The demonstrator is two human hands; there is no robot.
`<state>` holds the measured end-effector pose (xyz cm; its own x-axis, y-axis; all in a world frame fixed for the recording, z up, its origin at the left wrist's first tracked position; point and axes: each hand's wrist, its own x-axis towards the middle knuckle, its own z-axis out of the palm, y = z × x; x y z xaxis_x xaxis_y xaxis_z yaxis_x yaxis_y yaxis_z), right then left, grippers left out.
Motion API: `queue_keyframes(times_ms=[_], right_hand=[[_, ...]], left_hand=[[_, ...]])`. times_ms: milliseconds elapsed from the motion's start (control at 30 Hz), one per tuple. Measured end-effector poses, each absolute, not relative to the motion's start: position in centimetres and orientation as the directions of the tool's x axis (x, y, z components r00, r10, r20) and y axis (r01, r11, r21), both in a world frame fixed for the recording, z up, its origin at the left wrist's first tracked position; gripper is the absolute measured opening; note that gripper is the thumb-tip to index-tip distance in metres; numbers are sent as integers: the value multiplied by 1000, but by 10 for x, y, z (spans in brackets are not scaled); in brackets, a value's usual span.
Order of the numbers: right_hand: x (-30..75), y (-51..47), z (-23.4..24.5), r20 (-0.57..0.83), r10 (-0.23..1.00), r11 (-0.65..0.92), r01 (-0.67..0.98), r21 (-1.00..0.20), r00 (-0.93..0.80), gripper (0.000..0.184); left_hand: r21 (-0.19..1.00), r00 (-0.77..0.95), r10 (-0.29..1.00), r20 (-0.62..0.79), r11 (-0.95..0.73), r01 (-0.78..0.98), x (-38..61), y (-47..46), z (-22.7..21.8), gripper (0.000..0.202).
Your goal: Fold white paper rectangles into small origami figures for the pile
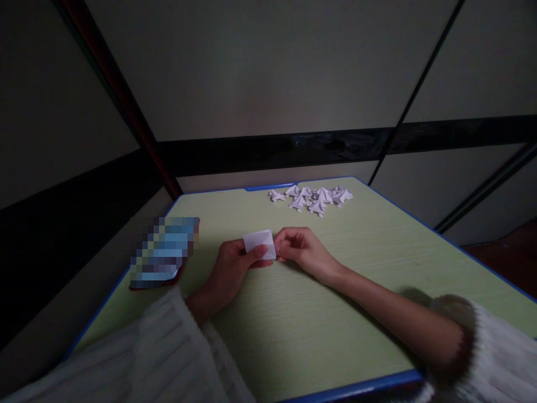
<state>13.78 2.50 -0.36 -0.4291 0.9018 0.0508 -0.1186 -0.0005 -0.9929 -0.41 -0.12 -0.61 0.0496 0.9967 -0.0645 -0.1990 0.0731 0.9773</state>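
Observation:
A small square of folded white paper is held above the middle of the table, with crease lines across its face. My left hand grips it from the left, thumb on the front and fingers behind. My right hand is closed at the paper's right edge, thumb and index finger pinched by its lower right corner. Whether a bit of the paper lies between those right fingertips is hard to see. Beyond the hands, several folded white paper figures lie in a cluster at the far side.
The light green table has a blue rim. At its left lies a phone-like device with a red edge, its screen blurred out. Pale panels with a black glossy band rise behind the table.

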Motion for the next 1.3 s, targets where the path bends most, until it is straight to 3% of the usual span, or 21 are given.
queue_keyframes(times_ms=[233, 500, 767, 967, 1300], right_hand=[[136, 24, -7, 46, 892, -48, -194, -980, -450, 11], [138, 25, -3, 56, 912, -46, -238, -970, -407, 14], [135, 21, -1, -3, 858, -64, -101, -993, -514, 22], [137, 22, -6, 73, 862, 21, -108, -994, -501, 22], [137, 18, -2, 81, 870, 96, 4, -995, -487, 24]], left_hand=[[990, 59, 998, -22, 30, -138, -5, -1, -5, 17], [999, -59, 998, -26, 23, -49, -4, -1, -6, 19], [997, -7, 1000, -2, 1, -74, -6, -1, -9, 18], [993, 33, 999, -12, 16, -114, -6, -1, -11, 18], [998, -35, 999, -30, 32, 63, -2, -3, 0, 13]])
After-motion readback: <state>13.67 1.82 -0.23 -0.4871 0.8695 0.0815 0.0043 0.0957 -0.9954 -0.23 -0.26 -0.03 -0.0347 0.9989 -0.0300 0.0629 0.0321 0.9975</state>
